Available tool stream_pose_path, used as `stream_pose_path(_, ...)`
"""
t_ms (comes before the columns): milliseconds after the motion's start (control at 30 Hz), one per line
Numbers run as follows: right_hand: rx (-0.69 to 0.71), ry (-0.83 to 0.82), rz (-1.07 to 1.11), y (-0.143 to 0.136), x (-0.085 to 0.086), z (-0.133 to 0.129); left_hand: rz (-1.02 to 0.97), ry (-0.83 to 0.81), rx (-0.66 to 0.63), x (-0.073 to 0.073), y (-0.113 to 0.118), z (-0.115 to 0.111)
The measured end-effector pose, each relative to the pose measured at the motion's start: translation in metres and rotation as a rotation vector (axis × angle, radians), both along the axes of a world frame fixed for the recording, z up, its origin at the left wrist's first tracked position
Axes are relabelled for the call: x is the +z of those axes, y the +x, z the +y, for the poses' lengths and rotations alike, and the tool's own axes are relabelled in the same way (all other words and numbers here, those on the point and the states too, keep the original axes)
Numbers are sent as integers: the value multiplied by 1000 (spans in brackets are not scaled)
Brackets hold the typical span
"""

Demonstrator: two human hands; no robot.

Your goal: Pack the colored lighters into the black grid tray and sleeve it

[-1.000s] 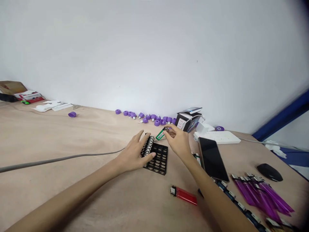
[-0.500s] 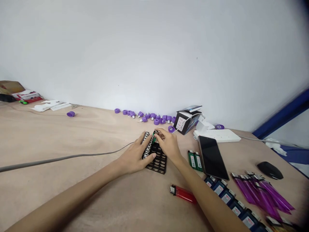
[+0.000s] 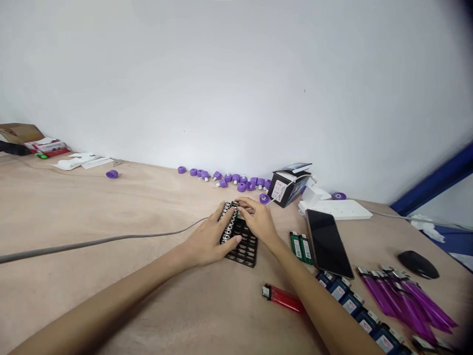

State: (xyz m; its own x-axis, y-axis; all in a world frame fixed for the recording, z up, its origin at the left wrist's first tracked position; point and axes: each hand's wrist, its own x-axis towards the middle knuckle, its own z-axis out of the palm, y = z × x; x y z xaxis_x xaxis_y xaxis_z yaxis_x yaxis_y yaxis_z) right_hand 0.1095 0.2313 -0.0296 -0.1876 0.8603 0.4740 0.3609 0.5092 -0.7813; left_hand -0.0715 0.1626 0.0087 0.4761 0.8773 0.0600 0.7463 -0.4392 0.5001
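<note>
A black slotted tray (image 3: 248,254) lies on the table, with rows of lighters (image 3: 228,231) standing metal tops up in its left part. My left hand (image 3: 209,239) rests over these lighters, fingers stretched out and thumb spread across the tray. At the tray's far end, my right hand (image 3: 260,222) pinches a green lighter (image 3: 236,213) between thumb and fingers, beside the filled rows. The lighter's lower part is hidden by my fingers.
Two green lighters (image 3: 300,247), a phone (image 3: 328,244), a red lighter (image 3: 283,299), blue lighters (image 3: 349,304) and purple lighters (image 3: 406,301) lie right. Purple caps (image 3: 241,187), a black box (image 3: 288,187) and a power strip (image 3: 343,209) line the wall. A grey cable (image 3: 111,240) crosses left.
The view has shifted slightly, so everything appears a little further right. My right hand keeps its pinch on the green lighter, and my left hand stays over the tray.
</note>
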Motion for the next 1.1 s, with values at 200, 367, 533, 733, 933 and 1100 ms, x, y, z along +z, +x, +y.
stream_pose_path(200,20,-6,14,1,-6,0,4,0,0,-2,-1,1)
stream_pose_path(367,55,-8,-36,3,-2,-2,5,-1,11,-2,-1,1)
stream_pose_path(533,69,-10,-96,4,7,-4,7,3,12,-1,-1,0)
stream_pose_path(733,39,-10,-170,7,3,-1,-14,-2,11,-2,-2,1)
stream_pose_path(933,24,-20,-233,7,5,-3,-203,15,35,-3,-2,2)
stream_pose_path(1100,22,-19,-252,7,10,-5,-351,-79,143,-2,-4,9)
